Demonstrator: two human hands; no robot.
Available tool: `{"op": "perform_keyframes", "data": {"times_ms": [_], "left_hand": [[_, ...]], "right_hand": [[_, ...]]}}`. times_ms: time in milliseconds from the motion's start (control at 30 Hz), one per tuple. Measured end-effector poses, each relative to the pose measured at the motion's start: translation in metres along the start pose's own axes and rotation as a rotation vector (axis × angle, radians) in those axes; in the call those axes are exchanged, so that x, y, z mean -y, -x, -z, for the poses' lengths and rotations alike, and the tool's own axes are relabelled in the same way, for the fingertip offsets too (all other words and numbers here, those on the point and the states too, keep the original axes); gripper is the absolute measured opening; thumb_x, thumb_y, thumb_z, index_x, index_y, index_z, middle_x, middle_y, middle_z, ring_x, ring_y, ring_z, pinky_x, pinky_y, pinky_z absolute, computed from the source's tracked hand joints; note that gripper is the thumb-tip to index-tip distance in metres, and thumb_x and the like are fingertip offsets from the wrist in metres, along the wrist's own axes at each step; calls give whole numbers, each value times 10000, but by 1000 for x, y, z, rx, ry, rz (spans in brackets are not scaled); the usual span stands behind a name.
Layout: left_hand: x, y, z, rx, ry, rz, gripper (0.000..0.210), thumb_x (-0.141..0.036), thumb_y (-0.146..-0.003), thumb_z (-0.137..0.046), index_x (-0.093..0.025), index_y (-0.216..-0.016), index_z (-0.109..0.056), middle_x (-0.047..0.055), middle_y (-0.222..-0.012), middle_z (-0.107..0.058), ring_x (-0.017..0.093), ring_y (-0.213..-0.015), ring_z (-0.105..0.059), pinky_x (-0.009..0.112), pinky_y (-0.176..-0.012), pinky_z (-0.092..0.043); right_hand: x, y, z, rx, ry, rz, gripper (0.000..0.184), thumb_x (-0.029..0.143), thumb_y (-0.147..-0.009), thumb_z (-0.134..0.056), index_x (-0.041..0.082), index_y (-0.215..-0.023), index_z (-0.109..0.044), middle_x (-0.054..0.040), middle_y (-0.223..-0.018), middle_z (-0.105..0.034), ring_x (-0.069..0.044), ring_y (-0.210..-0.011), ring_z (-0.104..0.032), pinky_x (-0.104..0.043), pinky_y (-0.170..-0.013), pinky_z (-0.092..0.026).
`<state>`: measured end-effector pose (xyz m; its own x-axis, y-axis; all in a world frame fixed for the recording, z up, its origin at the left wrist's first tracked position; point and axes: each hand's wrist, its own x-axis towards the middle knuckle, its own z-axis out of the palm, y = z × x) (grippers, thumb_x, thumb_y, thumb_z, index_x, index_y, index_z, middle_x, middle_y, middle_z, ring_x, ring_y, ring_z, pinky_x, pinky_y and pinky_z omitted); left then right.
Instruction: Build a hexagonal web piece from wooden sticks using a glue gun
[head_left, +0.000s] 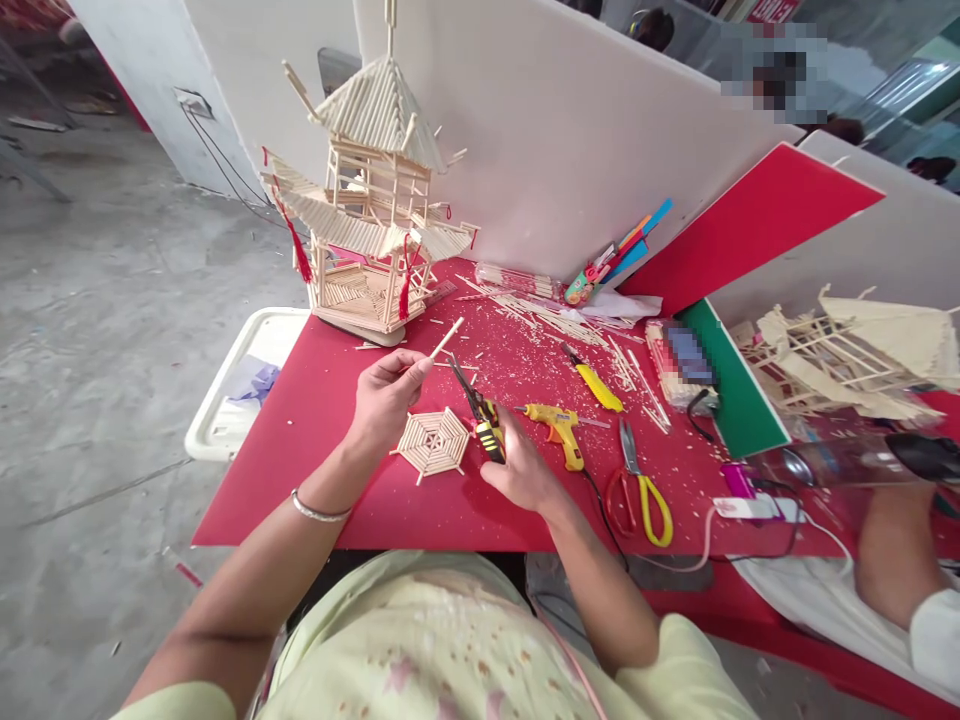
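Observation:
Between thumb and fingers, my left hand (388, 392) pinches a short wooden stick (448, 338) that points up and to the right. My right hand (517, 468) is wrapped round the black and yellow handles of a pair of pliers (487, 432); their slim jaws point up and left, near the stick. A web-shaped hexagonal piece of sticks (433, 443) lies flat on the red table (300, 460) just below and between both hands. Behind my left hand stands a tiered stick pavilion (367, 220) with red tassels.
To the right lie a yellow glue gun (559, 428), a yellow utility knife (598, 385) and scissors (637, 485). Loose sticks (540, 312) and scraps cover the back. A pen holder (581, 288) leans there. Another stick model (840, 350) and a co-worker's arm (896, 540) are at the far right.

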<state>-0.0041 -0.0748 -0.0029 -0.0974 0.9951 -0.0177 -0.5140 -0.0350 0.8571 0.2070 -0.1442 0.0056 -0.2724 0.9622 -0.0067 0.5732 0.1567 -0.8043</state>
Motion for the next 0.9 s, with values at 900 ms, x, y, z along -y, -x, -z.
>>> {"op": "perform_keyframes", "data": {"times_ms": [900], "left_hand": [[5,3,7,170,-575,-481,166,-351,-880,-760,-186,-859,-762,31,-771,-648,127,-678,-553,257,-629,-441]], "right_hand": [[0,-24,-7,-103,204,94,415,237,-881,-635,224,-1271,-495,-100,-1149,-631,-273,-1067,-614,-459,-959,-515]]}}
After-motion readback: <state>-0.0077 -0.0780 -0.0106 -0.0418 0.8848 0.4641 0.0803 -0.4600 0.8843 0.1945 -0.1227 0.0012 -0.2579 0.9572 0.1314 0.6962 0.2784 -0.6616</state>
